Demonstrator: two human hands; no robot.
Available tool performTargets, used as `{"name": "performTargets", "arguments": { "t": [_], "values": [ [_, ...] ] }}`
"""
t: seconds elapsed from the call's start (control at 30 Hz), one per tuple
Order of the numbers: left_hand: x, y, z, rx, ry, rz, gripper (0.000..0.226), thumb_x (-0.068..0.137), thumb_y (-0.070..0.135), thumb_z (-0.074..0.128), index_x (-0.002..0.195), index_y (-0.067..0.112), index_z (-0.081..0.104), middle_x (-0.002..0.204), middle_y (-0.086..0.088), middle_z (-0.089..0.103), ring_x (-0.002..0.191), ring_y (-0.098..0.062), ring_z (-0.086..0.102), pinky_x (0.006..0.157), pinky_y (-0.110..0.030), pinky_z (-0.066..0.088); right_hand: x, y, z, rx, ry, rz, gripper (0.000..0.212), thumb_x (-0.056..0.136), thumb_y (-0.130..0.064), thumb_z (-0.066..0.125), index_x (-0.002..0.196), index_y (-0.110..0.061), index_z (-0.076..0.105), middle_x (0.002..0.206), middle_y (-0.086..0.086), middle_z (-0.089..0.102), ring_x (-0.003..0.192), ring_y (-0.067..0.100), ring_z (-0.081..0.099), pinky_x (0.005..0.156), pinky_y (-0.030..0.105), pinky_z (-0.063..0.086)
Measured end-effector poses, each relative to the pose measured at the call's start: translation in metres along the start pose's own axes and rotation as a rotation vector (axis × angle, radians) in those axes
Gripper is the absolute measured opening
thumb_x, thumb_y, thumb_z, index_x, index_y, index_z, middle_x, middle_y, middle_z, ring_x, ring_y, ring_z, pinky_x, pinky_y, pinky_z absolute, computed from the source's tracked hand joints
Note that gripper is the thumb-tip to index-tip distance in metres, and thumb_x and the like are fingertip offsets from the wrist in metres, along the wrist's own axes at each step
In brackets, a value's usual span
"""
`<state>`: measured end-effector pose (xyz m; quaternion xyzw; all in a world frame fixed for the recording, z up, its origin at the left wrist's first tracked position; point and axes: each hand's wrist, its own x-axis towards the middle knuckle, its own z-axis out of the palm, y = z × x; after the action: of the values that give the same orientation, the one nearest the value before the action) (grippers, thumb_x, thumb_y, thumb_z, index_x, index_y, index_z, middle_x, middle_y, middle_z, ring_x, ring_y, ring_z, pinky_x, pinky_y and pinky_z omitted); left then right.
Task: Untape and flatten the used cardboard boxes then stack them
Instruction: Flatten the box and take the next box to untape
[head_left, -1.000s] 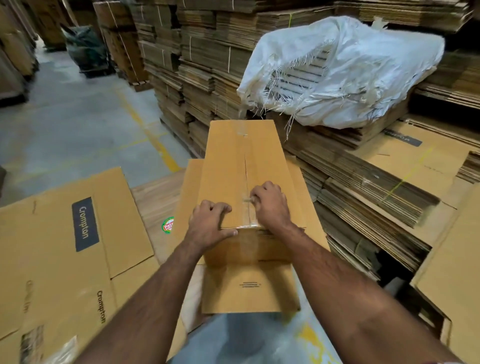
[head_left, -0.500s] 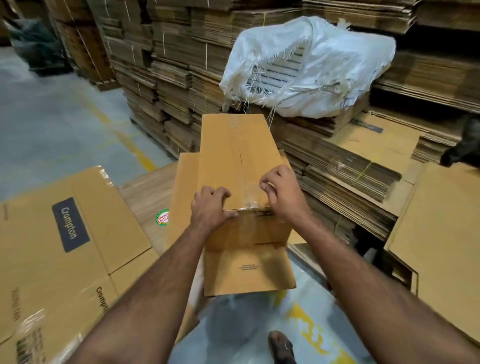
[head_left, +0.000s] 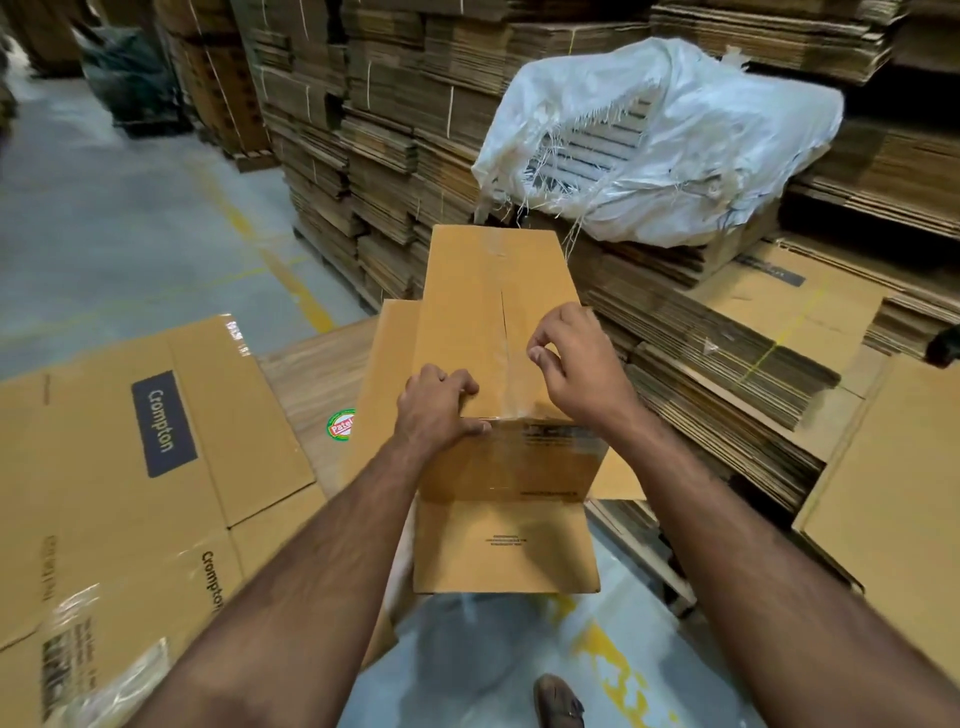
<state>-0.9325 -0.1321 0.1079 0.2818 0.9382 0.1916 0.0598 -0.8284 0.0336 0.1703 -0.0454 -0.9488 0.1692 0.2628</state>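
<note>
A tall brown cardboard box (head_left: 467, 291) lies on its side in front of me on a low pile of flat cardboard. Clear tape (head_left: 511, 382) runs along its top centre seam and over the near edge. My left hand (head_left: 436, 410) grips the box's near top edge, thumb on the front face. My right hand (head_left: 576, 364) hovers just above the seam, with thumb and forefinger pinching the thin clear tape strip, which is barely visible. The box's near flap (head_left: 504, 551) hangs open towards me.
A flattened Crompton box (head_left: 156, 441) lies at left on the floor pile. Stacks of flattened cardboard (head_left: 727, 389) fill the right and back, one under a torn white sack (head_left: 665, 140). Grey floor (head_left: 130, 218) with yellow lines lies at left. My shoe (head_left: 558, 701) shows below.
My right hand has risen from the near end of the seam and moved further along it, fingers now pinched above the box. My left hand keeps its grip on the near edge.
</note>
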Motion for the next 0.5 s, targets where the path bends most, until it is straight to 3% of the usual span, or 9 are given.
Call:
{"name": "performTargets", "arguments": {
  "t": [0.2,0.3,0.43,0.5],
  "values": [
    [0.008,-0.003,0.0,-0.019,-0.048,-0.003,0.067,0.065,0.059,0.08,0.123,0.037,0.055,0.124,-0.005,0.047,0.118,-0.028,0.044,0.097,-0.036,0.038,-0.009,0.001,0.007,0.187,0.006,-0.045,0.007,0.096,-0.012,0.055,0.091,-0.015,0.059,0.089,-0.006,0.054,0.083,0.009,0.047,0.072,0.027,0.035],
    [0.018,-0.005,-0.002,-0.065,-0.121,-0.018,0.061,0.065,0.06,0.078,0.118,0.039,0.057,0.122,-0.005,0.048,0.12,-0.027,0.043,0.1,-0.037,0.038,-0.01,-0.002,0.0,0.344,-0.094,0.064,0.01,0.097,-0.011,0.054,0.091,-0.015,0.061,0.077,-0.005,0.064,0.071,0.006,0.059,0.062,0.023,0.044],
    [0.023,-0.001,-0.007,-0.175,-0.124,-0.085,0.047,0.063,0.075,0.054,0.094,0.04,0.06,0.115,-0.001,0.054,0.118,-0.025,0.048,0.101,-0.038,0.039,-0.007,-0.003,-0.012,0.532,-0.424,0.076,0.011,0.094,-0.008,0.061,0.086,-0.012,0.068,0.074,0.002,0.07,0.069,0.012,0.065,0.067,0.028,0.051],
    [0.022,0.002,-0.001,-0.113,-0.111,-0.074,0.05,0.071,0.072,0.06,0.105,0.036,0.058,0.12,-0.004,0.049,0.119,-0.026,0.044,0.099,-0.037,0.036,-0.01,-0.001,-0.011,0.56,-0.706,0.084,0.016,0.092,-0.005,0.063,0.081,-0.015,0.07,0.072,0.001,0.069,0.066,0.009,0.06,0.065,0.028,0.048]
  ]
}}
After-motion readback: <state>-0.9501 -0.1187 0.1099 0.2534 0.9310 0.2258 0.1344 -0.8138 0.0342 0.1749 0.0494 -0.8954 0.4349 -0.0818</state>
